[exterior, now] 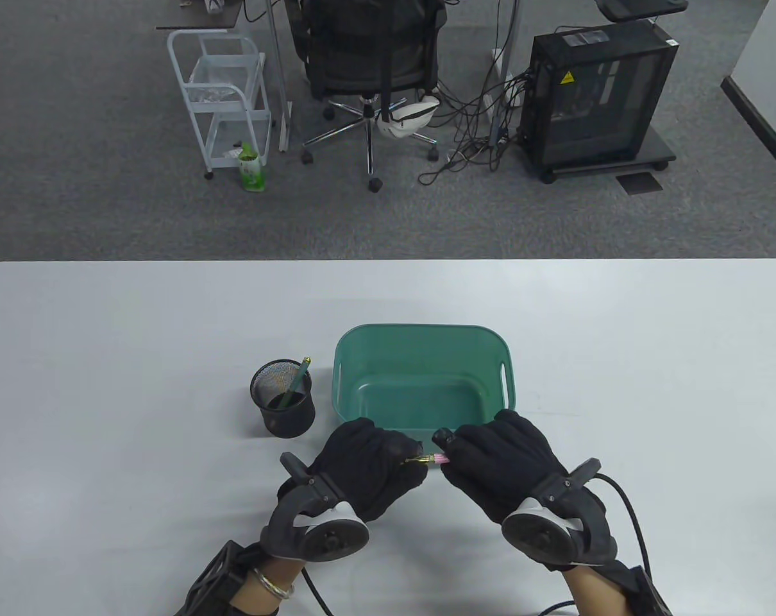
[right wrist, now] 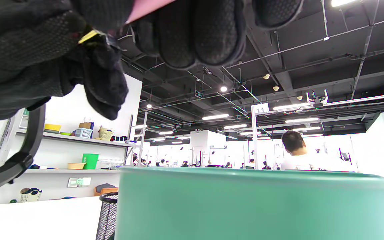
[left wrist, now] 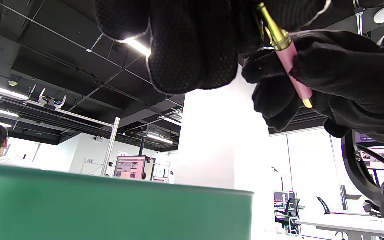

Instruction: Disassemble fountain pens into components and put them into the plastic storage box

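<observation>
Nearest the table's front edge, the left hand (exterior: pixel 362 468) and right hand (exterior: pixel 500 465) meet above the white table (exterior: pixel 106 359), fingers curled, both gripping one pink fountain pen (exterior: pixel 430 459). The pen lies level between the two hands, just in front of the near rim of the green plastic storage box (exterior: pixel 420 340). In the left wrist view the pink barrel (left wrist: pixel 293 75) sits in the right hand's fingers, and the gold end (left wrist: pixel 273 28) runs into the left hand's grip. Left of the box, close beside it, stands a black mesh pen cup (exterior: pixel 283 399) with a green pen (exterior: pixel 296 383) leaning inside.
</observation>
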{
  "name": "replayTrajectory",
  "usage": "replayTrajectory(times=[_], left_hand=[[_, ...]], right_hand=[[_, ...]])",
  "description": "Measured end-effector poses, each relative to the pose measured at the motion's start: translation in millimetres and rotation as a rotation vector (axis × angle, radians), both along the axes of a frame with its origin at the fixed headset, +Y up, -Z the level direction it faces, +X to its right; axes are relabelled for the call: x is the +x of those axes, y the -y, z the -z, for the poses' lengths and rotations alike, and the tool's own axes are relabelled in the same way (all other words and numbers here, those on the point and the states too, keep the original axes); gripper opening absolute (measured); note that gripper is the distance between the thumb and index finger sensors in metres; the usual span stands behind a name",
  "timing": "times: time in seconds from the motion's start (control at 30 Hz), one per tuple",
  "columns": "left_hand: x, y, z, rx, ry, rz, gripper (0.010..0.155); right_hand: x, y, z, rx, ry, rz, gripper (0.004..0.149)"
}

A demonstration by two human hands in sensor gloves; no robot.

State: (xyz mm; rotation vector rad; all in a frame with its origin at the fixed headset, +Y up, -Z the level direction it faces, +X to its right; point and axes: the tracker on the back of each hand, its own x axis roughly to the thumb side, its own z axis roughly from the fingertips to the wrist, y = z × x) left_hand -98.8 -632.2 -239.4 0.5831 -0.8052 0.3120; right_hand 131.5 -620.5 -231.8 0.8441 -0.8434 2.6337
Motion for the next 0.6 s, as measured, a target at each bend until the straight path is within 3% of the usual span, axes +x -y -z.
replayTrajectory(times=[0.6], left_hand=[[-1.6, -0.2, 1.8, -0.003, -0.002, -0.018, 0.053]], right_hand=[[-2.0, 1.1, -0.2, -0.005, -0.007, -0.006, 0.045]])
